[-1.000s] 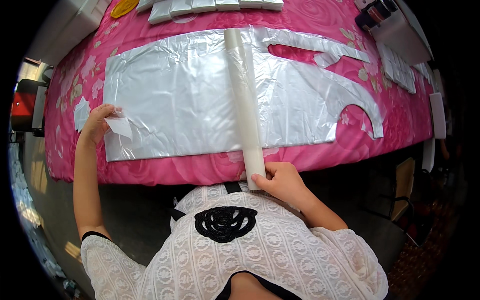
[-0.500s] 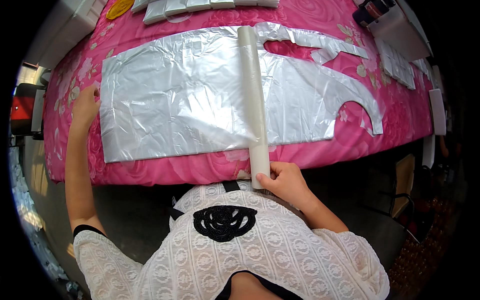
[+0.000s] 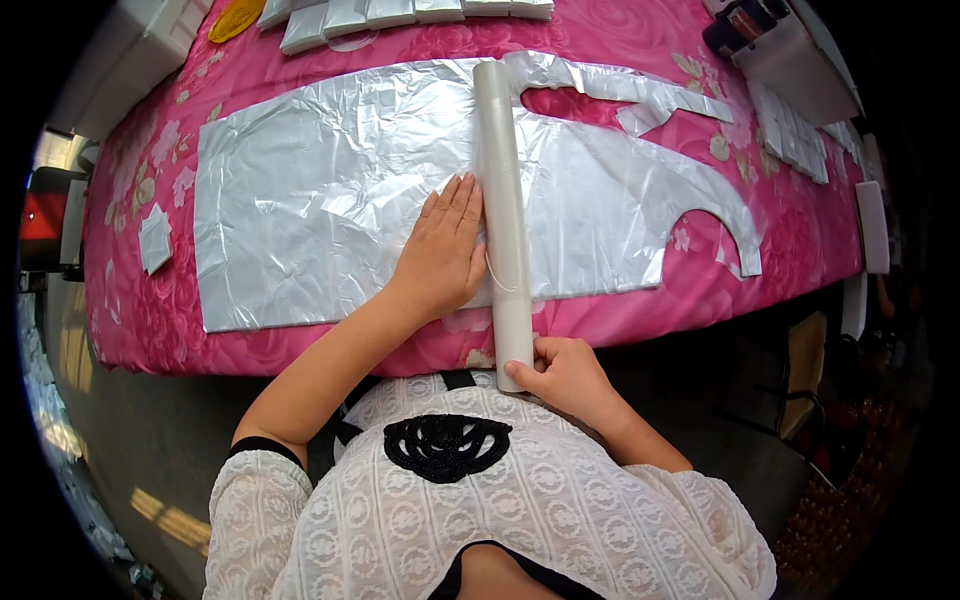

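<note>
A person in a white patterned blouse (image 3: 400,520) with a black rosette appliqué (image 3: 448,447) works at a table spread with a pink floral tablecloth (image 3: 270,352). The right hand (image 3: 570,375) grips the near end of a pale, translucent roll of plastic film (image 3: 508,210), thumb laid on top and fingers curled at its right side. The left hand (image 3: 440,245) is open and empty, palm down and fingers extended side by side, over a silvery apron-shaped plastic sheet (image 3: 300,210) just left of the roll; whether its edge touches the roll is hard to tell.

The roll lies lengthwise away from the wearer across the sheet, from its far edge to beyond the table's near edge, its lower end close to the blouse. The sheet's broad, straight-ended part spreads to the left; to the right it narrows into curved, strap-like strips around cut-outs that show the cloth beneath.

Near the table's left edge lies a small pile of whitish pieces (image 3: 155,240). Folded silvery packets (image 3: 390,14) line the far side beside a yellow item (image 3: 235,18), while a dark bottle (image 3: 745,25) stands at upper right near a white box (image 3: 805,75) and more folded packets (image 3: 790,135).
</note>
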### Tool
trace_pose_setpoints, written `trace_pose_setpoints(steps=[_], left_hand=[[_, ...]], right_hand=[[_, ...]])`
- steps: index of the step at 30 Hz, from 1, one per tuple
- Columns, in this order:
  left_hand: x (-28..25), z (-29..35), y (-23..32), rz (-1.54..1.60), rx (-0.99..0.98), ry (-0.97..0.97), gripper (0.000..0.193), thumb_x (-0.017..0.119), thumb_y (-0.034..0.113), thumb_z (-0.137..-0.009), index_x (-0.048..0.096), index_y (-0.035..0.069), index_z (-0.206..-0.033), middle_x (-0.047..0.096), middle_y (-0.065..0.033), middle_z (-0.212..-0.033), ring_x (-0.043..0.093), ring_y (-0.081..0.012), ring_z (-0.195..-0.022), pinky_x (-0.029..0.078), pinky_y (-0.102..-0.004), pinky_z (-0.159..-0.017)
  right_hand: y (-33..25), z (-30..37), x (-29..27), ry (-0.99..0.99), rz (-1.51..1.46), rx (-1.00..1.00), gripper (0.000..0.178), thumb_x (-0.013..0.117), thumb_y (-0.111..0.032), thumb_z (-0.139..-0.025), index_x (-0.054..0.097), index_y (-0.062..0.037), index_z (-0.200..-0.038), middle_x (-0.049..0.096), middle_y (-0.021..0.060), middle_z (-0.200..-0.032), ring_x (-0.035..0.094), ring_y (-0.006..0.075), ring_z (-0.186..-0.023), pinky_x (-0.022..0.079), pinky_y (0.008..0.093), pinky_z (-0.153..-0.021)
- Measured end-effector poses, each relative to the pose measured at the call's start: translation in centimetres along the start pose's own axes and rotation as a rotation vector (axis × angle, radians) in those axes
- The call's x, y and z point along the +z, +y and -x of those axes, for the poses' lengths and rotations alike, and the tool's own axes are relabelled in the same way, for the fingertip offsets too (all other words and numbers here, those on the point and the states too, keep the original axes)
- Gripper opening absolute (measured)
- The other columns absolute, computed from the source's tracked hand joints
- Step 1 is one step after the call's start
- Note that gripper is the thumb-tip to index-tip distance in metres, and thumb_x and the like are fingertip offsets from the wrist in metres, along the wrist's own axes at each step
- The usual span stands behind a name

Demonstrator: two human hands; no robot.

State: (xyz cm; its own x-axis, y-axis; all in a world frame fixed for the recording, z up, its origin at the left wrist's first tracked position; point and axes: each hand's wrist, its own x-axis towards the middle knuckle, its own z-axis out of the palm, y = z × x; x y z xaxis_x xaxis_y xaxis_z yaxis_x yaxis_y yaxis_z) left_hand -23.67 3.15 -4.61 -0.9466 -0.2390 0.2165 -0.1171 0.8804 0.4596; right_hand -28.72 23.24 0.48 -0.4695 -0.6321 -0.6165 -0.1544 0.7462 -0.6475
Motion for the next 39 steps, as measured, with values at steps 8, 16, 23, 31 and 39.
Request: trace_pose_setpoints(steps=[8, 16, 23, 31, 39], left_hand=[[-0.2, -0.1, 0.5, -0.151, 0.002, -0.076, 0.062, 0.039, 0.018, -0.079, 0.022, -0.011, -0.131, 0.022, -0.0247, -0.138, 0.018, -0.0346, -0.131, 0.013, -0.0422, -0.108], [0.1, -0.6, 0.6, -0.139, -0.019, -0.098, 0.061, 0.038, 0.017, -0.079, 0.023, -0.011, -0.131, 0.020, -0.0258, -0.139, 0.017, -0.0362, -0.131, 0.012, -0.0429, -0.108], [0.1, -0.2, 0.5, -0.169, -0.037, -0.107, 0.062, 0.038, 0.018, -0.080, 0.022, -0.010, -0.132, 0.020, -0.0247, -0.139, 0.016, -0.0336, -0.132, 0.011, -0.0416, -0.108], [-0.1, -0.4, 0.8, -0.126, -0.048, -0.112, 0.061, 0.038, 0.017, -0.079, 0.022, -0.009, -0.133, 0.020, -0.0225, -0.140, 0.016, -0.0319, -0.133, 0.010, -0.0400, -0.108], [-3.8, -2.3, 0.5, 0.422, -0.092, 0.332, 0.057, 0.055, 0.002, -0.075, 0.034, 0.001, -0.128, 0.029, -0.0172, -0.137, 0.030, -0.0284, -0.127, 0.029, -0.0370, -0.101]], right_hand=[[-4.5, -6.6, -5.7, 0.154, 0.009, -0.313, 0.046, 0.056, -0.037, -0.083, 0.059, 0.0073, -0.095, 0.064, 0.0160, -0.074, 0.063, 0.0223, -0.067, 0.048, 0.0294, -0.061], [-9.5, -22.3, -8.0, 0.147, -0.619, -0.420, 0.041, 0.057, -0.030, -0.083, 0.053, 0.0033, -0.105, 0.059, 0.0116, -0.093, 0.057, 0.0203, -0.085, 0.045, 0.0303, -0.072], [-6.4, -26.7, -17.0, 0.122, -1.436, -0.464, 0.035, 0.043, -0.026, -0.090, 0.040, 0.0003, -0.113, 0.049, 0.0132, -0.110, 0.051, 0.0270, -0.101, 0.043, 0.0376, -0.085], [1.1, -20.5, -35.5, 0.654, -1.651, -0.647, 0.062, 0.037, -0.036, -0.090, 0.010, -0.0030, -0.135, 0.030, 0.0220, -0.132, 0.039, 0.0370, -0.117, 0.032, 0.0486, -0.096], [-11.3, -14.0, -18.2, 0.133, -0.594, -1.009, 0.081, 0.042, -0.057, -0.084, 0.011, -0.0072, -0.140, 0.021, 0.0174, -0.142, 0.023, 0.0259, -0.131, 0.020, 0.0397, -0.103]])
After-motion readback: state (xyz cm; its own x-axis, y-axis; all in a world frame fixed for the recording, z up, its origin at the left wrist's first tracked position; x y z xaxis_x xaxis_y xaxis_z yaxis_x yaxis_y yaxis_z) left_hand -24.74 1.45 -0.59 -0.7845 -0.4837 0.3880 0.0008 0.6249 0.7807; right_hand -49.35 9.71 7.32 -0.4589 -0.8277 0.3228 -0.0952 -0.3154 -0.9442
